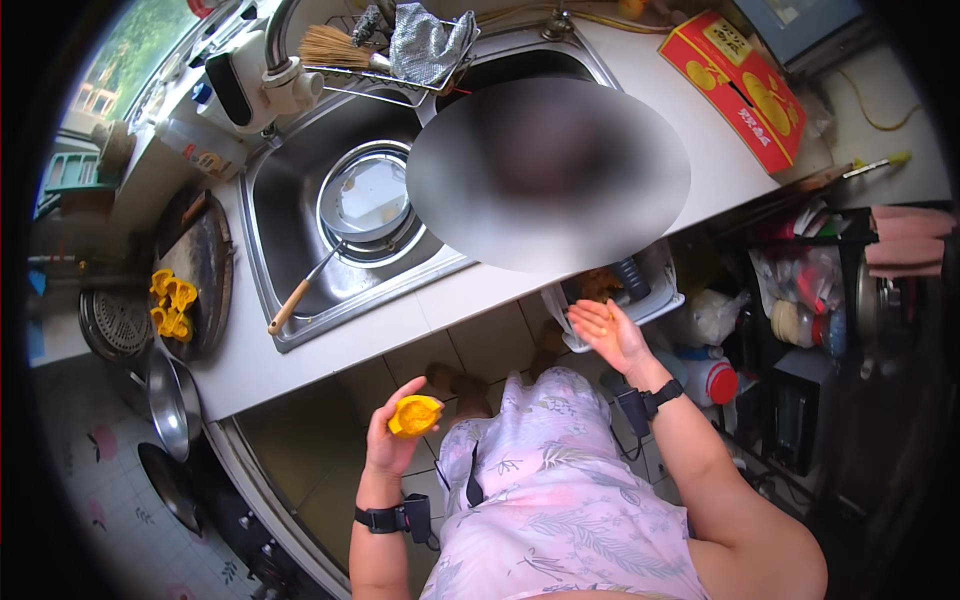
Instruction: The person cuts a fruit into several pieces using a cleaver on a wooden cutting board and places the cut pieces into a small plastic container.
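My left hand (390,436) holds a small hollow piece of yellow-orange squash (415,415), its stringy inside turned up. The fingers wrap its edge, above the floor in front of the counter. To the right, my right hand (612,338) is open, palm up with the fingers stretched out and nothing in it that I can make out. It hovers at the near side of a white bin (660,308) that holds orange-brown scraps and a dark ribbed object. More yellow squash pieces (172,305) lie on a round wooden chopping board (208,270) at the far left.
A pan lid (368,195) and a wooden-handled utensil (290,305) rest in the left basin of the steel sink (262,230). A blurred oval hides part of the counter and right basin. Beyond stands a red-yellow box (735,90). A wok (174,400) sits at the left.
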Demonstrator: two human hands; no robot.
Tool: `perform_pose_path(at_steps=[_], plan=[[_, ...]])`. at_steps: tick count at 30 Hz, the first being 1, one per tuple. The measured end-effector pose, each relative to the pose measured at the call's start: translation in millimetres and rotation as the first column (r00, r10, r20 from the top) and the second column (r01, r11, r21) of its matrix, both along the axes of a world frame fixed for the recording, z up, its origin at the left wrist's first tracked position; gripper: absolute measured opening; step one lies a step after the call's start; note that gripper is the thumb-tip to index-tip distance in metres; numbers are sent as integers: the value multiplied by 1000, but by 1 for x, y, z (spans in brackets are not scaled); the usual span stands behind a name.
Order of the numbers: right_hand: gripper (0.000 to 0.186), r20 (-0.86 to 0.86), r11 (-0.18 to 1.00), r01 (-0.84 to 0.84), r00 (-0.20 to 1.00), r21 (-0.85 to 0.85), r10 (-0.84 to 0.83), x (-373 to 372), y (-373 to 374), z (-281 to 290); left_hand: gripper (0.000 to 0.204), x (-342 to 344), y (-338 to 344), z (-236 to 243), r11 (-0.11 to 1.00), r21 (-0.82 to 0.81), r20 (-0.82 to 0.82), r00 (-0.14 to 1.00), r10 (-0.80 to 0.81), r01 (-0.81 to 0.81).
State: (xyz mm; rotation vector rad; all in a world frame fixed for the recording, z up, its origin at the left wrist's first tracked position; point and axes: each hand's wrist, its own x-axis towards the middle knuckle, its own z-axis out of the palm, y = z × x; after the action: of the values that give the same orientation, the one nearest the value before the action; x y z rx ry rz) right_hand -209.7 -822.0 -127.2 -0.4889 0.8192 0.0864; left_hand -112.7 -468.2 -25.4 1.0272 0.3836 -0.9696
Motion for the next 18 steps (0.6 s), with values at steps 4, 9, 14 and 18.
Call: perform_pose_path(at_steps=[4, 9, 14, 18], plan=[[56, 247, 880, 7, 959, 476, -141, 32, 73, 72, 59, 19, 76, 1, 998, -33, 55, 997, 59, -57], [54, 419, 864, -97, 898, 494, -138, 98, 139, 115, 58, 42, 147, 21, 981, -5, 72, 978, 196, -196], [43, 452, 892, -107, 885, 440, -117, 154, 173, 132, 58, 49, 196, 22, 951, -59, 46, 951, 307, -304], [36, 436, 935, -87, 896, 345, -77, 159, 161, 132, 58, 49, 203, 16, 934, -95, -9, 938, 345, -345]])
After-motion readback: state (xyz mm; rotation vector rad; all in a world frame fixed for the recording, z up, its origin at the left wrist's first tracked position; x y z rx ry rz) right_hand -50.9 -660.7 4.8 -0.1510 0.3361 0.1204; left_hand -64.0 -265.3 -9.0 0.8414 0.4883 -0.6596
